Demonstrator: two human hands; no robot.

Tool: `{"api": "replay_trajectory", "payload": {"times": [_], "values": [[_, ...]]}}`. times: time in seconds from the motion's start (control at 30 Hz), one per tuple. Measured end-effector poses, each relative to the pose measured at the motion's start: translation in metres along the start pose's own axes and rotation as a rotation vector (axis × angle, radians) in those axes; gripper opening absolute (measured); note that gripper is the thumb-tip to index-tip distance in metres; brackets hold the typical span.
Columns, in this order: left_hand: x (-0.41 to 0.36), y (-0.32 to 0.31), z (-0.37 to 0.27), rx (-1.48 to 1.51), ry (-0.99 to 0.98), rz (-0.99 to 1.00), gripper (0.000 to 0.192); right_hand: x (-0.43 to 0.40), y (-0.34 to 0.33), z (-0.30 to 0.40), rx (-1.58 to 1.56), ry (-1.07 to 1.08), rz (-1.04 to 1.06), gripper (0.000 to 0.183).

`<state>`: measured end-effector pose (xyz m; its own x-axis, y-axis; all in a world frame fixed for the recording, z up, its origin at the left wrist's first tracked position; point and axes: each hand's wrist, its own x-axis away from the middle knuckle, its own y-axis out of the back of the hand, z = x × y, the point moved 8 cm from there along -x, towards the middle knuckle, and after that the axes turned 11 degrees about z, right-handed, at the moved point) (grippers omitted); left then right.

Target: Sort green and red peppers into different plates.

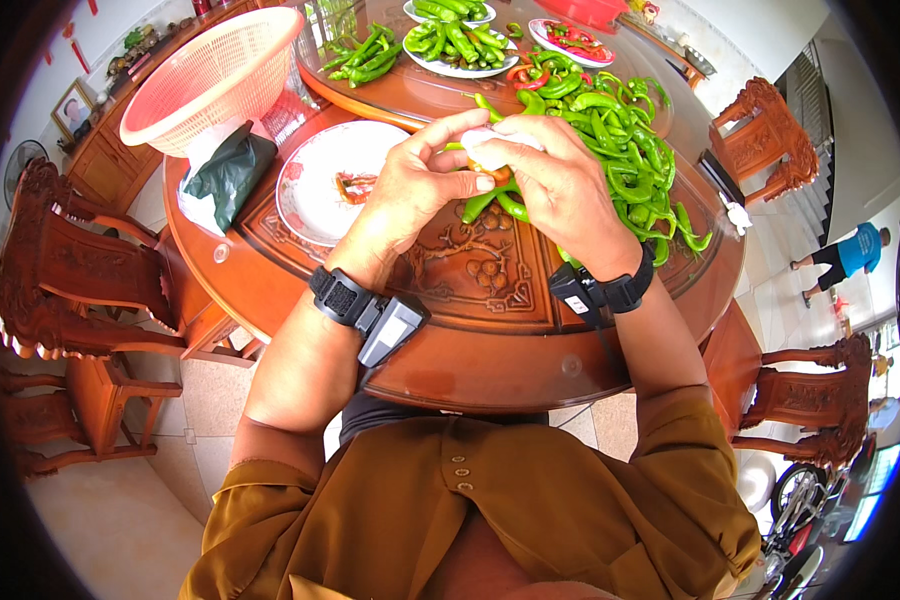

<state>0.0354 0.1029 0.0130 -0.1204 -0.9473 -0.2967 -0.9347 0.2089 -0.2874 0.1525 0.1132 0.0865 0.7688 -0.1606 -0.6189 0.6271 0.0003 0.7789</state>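
Note:
Above the near part of a carved wooden table [450, 352], my two hands meet. My left hand [409, 184] pinches a reddish-orange and green chili pepper [501, 175] between thumb and fingers. My right hand [566, 184] presses a white cloth or tissue [487, 147] against that same pepper; the fingers hide part of both. Just left of my left hand lies a white floral plate [307, 172] with a few reddish chili peppers [354, 187] on it. A large heap of green chili peppers [630, 157] spreads beyond and right of my right hand.
Plates of green peppers [461, 45] and a plate of red peppers [570, 41] stand on the raised glass turntable [379, 94]. At left are a pink plastic basket [210, 82] and a dark plastic bag [234, 176]. Carved chairs [97, 262] flank the table. A person [851, 251] is far right.

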Motion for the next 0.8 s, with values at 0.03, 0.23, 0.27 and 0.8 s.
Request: {"api": "replay_trajectory", "payload": {"times": [0.03, 0.23, 0.27, 0.8], "values": [[0.000, -0.002, 0.001, 0.004, 0.024, 0.031, 0.062, 0.001, 0.000, 0.000, -0.002, 0.001, 0.002, 0.035], [-0.001, -0.006, 0.003, -0.074, 0.009, 0.039, 0.062, 0.005, -0.003, -0.017, 0.071, -0.035, 0.022, 0.036], [-0.001, -0.005, 0.003, -0.074, 0.008, 0.040, 0.062, 0.006, -0.003, -0.020, 0.073, -0.035, 0.021, 0.036], [0.034, 0.070, -0.048, -0.610, -0.276, -0.676, 0.033, 0.003, 0.049, -0.090, 0.177, -0.331, -0.099, 0.027]]}}
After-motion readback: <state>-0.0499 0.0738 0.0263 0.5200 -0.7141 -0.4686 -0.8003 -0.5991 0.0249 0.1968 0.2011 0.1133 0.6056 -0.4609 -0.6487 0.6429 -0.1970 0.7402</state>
